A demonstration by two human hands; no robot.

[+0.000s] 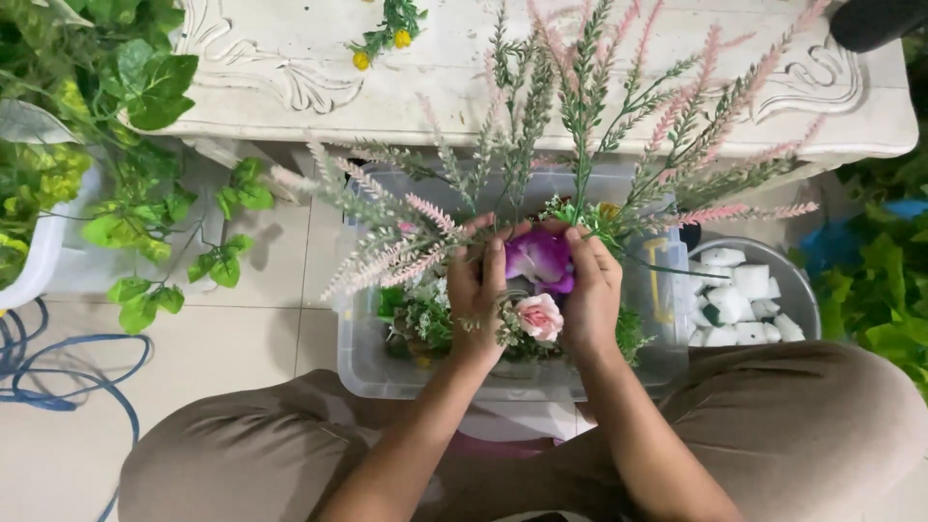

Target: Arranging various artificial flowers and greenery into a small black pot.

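Observation:
Both my hands cup an artificial flower arrangement (541, 193) held over a clear plastic bin (367, 372). My left hand (476, 290) grips its left side; my right hand (592, 290) grips its right side. Between my fingers sit a purple flower (539, 259) and, just below it, a pale pink rose (539, 316). Long green and pink lavender-like spikes fan out upward and to both sides from the bunch. Small green and white sprigs lie in the bin under my hands.
A carved white table (290, 68) stands ahead with a small yellow-flowered sprig (387, 34) on it. A metal bowl (802, 290) of white foam blocks sits at right. Leafy green vines (145, 193) hang at left, blue cable (58, 367) on the tiled floor.

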